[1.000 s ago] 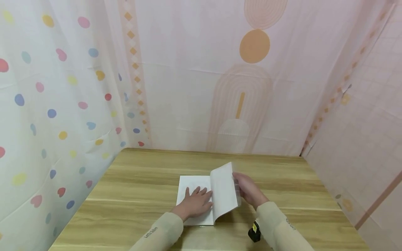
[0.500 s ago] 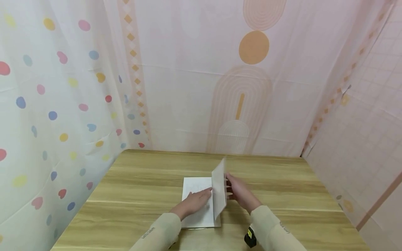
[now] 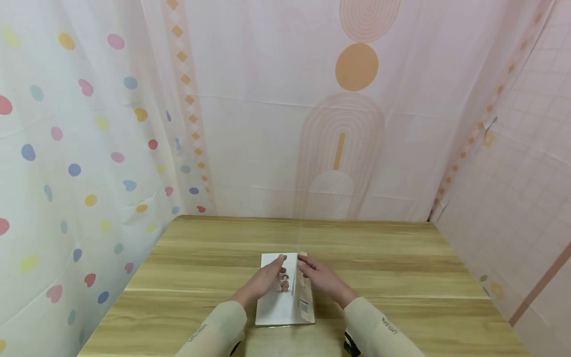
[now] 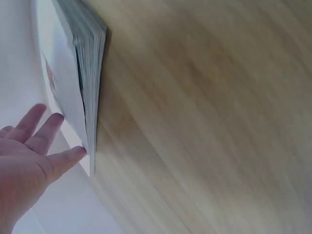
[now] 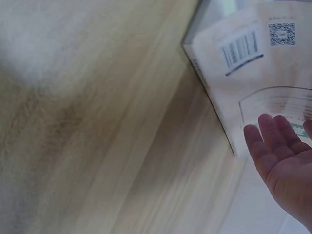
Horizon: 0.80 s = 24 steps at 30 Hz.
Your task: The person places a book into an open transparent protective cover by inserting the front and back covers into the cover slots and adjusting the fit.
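A thick paperback book [image 3: 274, 310] lies on the wooden table, its white page with a small printed figure facing up on the left. At its right side the beige back cover [image 5: 229, 78], with a barcode and a square code, slants upward. My left hand [image 3: 264, 281] is over the page; in the left wrist view its fingertips [image 4: 78, 151] touch the paper near the edge, fingers extended. From the right, my right hand [image 3: 324, 278] rests its extended fingers [image 5: 261, 148] against the back cover. The pages between are mostly hidden.
The wooden table [image 3: 214, 263] spreads around the book. Beyond its back edge hangs a pale patterned curtain [image 3: 250, 148], with a dotted one [image 3: 98, 139] on the left. A small black object [image 3: 351, 344] shows beneath the right sleeve.
My right hand has moved left, swinging the raised pages and cover over toward the left side, so the back cover now shows. My left hand has turned onto its side and shifted slightly left.
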### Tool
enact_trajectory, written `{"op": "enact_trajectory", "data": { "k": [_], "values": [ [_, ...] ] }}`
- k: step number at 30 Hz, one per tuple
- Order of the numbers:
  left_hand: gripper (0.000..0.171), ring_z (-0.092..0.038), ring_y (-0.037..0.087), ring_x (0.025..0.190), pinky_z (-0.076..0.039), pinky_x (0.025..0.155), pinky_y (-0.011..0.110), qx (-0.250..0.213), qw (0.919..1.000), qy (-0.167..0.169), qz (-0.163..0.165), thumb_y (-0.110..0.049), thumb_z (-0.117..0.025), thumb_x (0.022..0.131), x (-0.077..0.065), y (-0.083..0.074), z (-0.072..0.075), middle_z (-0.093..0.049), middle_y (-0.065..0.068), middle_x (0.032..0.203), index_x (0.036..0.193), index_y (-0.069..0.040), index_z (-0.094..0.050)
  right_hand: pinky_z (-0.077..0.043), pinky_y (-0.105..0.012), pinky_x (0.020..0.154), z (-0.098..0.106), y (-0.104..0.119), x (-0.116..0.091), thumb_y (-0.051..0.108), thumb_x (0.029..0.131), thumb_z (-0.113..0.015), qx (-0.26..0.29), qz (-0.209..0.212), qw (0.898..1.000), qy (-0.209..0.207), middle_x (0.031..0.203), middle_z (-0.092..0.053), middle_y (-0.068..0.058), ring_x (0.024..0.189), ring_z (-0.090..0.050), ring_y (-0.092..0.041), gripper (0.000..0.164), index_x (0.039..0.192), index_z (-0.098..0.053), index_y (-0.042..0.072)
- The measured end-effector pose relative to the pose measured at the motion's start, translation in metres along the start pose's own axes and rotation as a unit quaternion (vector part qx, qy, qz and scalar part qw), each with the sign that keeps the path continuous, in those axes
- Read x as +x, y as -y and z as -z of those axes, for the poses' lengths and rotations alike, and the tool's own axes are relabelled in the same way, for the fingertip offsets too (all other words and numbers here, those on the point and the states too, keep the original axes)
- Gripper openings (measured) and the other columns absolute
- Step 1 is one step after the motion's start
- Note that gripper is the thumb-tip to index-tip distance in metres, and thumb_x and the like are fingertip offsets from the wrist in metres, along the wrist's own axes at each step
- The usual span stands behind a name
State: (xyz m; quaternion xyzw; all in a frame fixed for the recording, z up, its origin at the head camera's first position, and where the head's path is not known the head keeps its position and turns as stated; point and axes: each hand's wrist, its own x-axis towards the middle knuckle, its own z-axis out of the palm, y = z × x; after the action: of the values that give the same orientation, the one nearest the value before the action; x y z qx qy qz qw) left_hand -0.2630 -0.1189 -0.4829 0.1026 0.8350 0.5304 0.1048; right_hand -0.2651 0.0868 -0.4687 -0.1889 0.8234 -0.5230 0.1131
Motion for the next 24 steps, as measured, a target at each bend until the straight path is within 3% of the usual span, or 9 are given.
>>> {"op": "enact_trajectory", "data": {
  "k": [6, 11, 14, 17, 19, 21, 24],
  "values": [
    [0.084, -0.051, 0.044, 0.123, -0.031, 0.104, 0.067, -0.013, 0.9996, -0.026, 0.008, -0.068, -0.009, 0.1, 0.0, 0.006, 0.012, -0.063, 0.02, 0.124, 0.151, -0.008, -0.039, -0.048, -0.053, 0.096, -0.01, -0.003, -0.002, 0.041, 0.103, -0.05, -0.139, 0.037, 0.989, 0.036, 0.133, -0.059, -0.019, 0.116, -0.058, -0.035, 0.057, 0.148, -0.046, 0.006],
    [0.084, -0.051, 0.045, 0.124, -0.028, 0.107, 0.067, -0.04, 0.9988, -0.027, 0.01, -0.067, -0.011, 0.1, -0.001, 0.01, 0.02, -0.063, 0.021, 0.125, 0.151, -0.007, -0.038, -0.045, -0.048, 0.102, -0.016, -0.006, -0.004, 0.038, 0.1, -0.056, -0.269, 0.068, 0.959, 0.063, 0.132, -0.061, -0.016, 0.121, -0.057, -0.032, 0.053, 0.141, -0.054, 0.005],
    [0.077, -0.051, 0.042, 0.125, -0.03, 0.108, 0.064, -0.047, 0.9985, -0.025, 0.011, -0.063, -0.022, 0.103, -0.001, 0.012, 0.022, -0.059, 0.021, 0.131, 0.15, -0.005, -0.04, -0.043, -0.046, 0.104, -0.021, -0.007, -0.005, 0.039, 0.096, -0.061, -0.33, 0.064, 0.939, 0.073, 0.134, -0.06, -0.013, 0.124, -0.054, -0.032, 0.051, 0.137, -0.06, 0.009],
    [0.06, -0.059, 0.034, 0.113, -0.044, 0.1, 0.055, -0.018, 0.9991, -0.036, 0.008, -0.048, -0.04, 0.105, 0.001, 0.014, 0.023, -0.061, 0.018, 0.125, 0.147, -0.005, -0.045, -0.042, -0.046, 0.105, -0.025, -0.008, -0.006, 0.042, 0.092, -0.066, -0.372, 0.051, 0.924, 0.077, 0.136, -0.058, -0.013, 0.126, -0.053, -0.033, 0.052, 0.136, -0.062, 0.013],
    [0.052, -0.061, 0.027, 0.099, -0.051, 0.085, 0.045, 0.016, 0.9986, -0.051, 0.004, -0.034, -0.049, 0.105, 0.002, 0.016, 0.024, -0.063, 0.014, 0.115, 0.147, -0.004, -0.044, -0.043, -0.045, 0.105, -0.028, -0.008, -0.006, 0.042, 0.09, -0.069, -0.393, 0.046, 0.915, 0.078, 0.137, -0.057, -0.013, 0.126, -0.052, -0.033, 0.054, 0.136, -0.062, 0.015],
    [0.046, -0.06, 0.021, 0.085, -0.051, 0.073, 0.037, 0.048, 0.9968, -0.063, -0.004, -0.023, -0.053, 0.103, 0.002, 0.017, 0.025, -0.064, 0.01, 0.102, 0.144, -0.002, -0.048, -0.043, -0.044, 0.105, -0.03, -0.009, -0.005, 0.043, 0.089, -0.07, -0.418, 0.047, 0.904, 0.08, 0.138, -0.056, -0.013, 0.127, -0.052, -0.033, 0.056, 0.136, -0.061, 0.015],
    [0.045, -0.057, 0.017, 0.077, -0.049, 0.066, 0.032, 0.083, 0.9933, -0.08, -0.008, -0.013, -0.054, 0.101, 0.003, 0.019, 0.025, -0.063, 0.007, 0.093, 0.142, 0.003, -0.048, -0.044, -0.041, 0.104, -0.032, -0.01, -0.005, 0.044, 0.089, -0.07, -0.452, 0.057, 0.886, 0.088, 0.139, -0.055, -0.012, 0.126, -0.051, -0.032, 0.057, 0.137, -0.06, 0.015]
  ]
}}
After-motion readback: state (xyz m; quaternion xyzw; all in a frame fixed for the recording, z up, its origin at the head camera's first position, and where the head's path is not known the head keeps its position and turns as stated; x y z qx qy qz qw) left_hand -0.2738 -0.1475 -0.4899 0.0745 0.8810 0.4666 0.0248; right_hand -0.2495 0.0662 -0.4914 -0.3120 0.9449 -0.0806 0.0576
